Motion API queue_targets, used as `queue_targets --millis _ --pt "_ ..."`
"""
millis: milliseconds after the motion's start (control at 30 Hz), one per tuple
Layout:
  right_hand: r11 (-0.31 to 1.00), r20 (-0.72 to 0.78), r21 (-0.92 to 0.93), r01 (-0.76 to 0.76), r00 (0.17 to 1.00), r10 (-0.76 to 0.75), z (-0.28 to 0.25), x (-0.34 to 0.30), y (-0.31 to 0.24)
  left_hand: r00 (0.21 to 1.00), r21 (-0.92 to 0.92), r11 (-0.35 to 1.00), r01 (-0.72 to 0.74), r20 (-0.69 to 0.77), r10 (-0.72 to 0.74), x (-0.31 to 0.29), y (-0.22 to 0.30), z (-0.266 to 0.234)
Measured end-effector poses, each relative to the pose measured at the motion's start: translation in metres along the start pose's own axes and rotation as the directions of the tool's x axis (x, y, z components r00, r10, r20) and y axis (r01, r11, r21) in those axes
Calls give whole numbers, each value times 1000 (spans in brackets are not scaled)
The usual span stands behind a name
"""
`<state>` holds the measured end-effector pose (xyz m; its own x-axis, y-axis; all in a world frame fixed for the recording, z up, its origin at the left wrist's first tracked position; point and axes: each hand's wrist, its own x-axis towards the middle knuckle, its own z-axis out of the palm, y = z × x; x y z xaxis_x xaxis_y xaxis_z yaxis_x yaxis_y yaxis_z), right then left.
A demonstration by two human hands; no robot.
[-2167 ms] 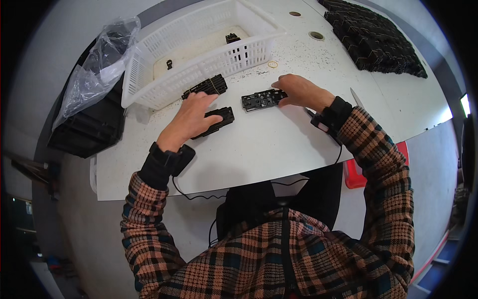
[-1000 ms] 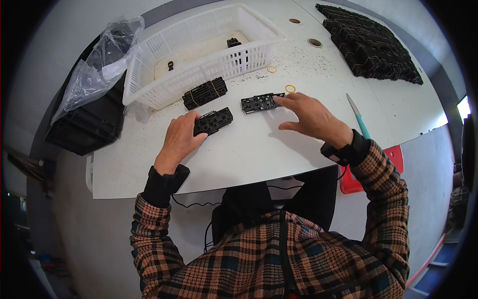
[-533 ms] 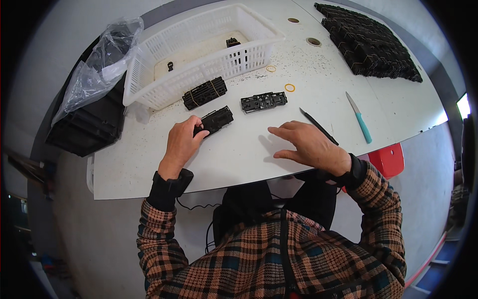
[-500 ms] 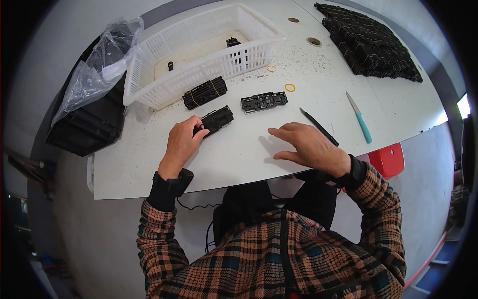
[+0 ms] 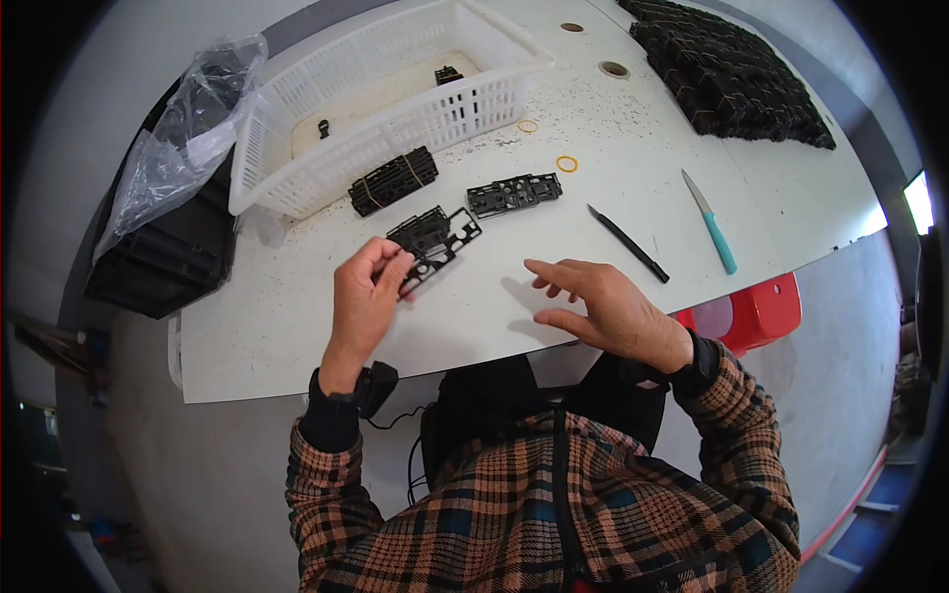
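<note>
Pinched in my left hand (image 5: 368,292) is a flat black plastic frame (image 5: 450,247) with cut-out holes, tilted up off the table. Just behind it lies a stack of similar black plastic parts (image 5: 421,228), partly hidden by the frame and my fingers. My right hand (image 5: 603,301) hovers over the table with its fingers apart and nothing in it. Farther off, another black plastic frame piece (image 5: 514,195) lies flat. A bundle of black parts (image 5: 393,182), tied with rubber bands, rests beside the basket.
A white plastic basket (image 5: 381,127) holds a few black parts. To the right lie a black pen-like tool (image 5: 629,243) and a knife with a turquoise handle (image 5: 719,242). A yellow rubber band (image 5: 566,164) and a large pile of banded black parts (image 5: 732,74) are farther back.
My left hand has lifted one frame away from the stack and tilted it toward me. My right hand stays almost in place, its fingers slightly more curled.
</note>
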<state>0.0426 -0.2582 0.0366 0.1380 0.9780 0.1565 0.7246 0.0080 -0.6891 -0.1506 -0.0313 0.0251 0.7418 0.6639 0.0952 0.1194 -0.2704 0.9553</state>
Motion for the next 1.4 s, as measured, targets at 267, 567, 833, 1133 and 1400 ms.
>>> queue_targets --millis 267,567,833,1133,1400 --pt "786 -171 604 -132 942 289 22 -10 8 980 -104 991 89 190 -68 -31 14 60" --pt "540 -226 839 -67 860 457 26 -46 37 956 -211 969 129 285 -65 -35 18 90" --pt "487 -294 873 12 811 506 33 -58 44 953 -226 962 156 291 -86 -45 10 97" --pt "468 -316 883 33 778 543 38 -60 40 982 -355 929 106 186 -41 -55 0 110" --pt "472 -249 881 -29 821 514 45 -57 38 872 463 745 -480 157 465 -50 2 117"
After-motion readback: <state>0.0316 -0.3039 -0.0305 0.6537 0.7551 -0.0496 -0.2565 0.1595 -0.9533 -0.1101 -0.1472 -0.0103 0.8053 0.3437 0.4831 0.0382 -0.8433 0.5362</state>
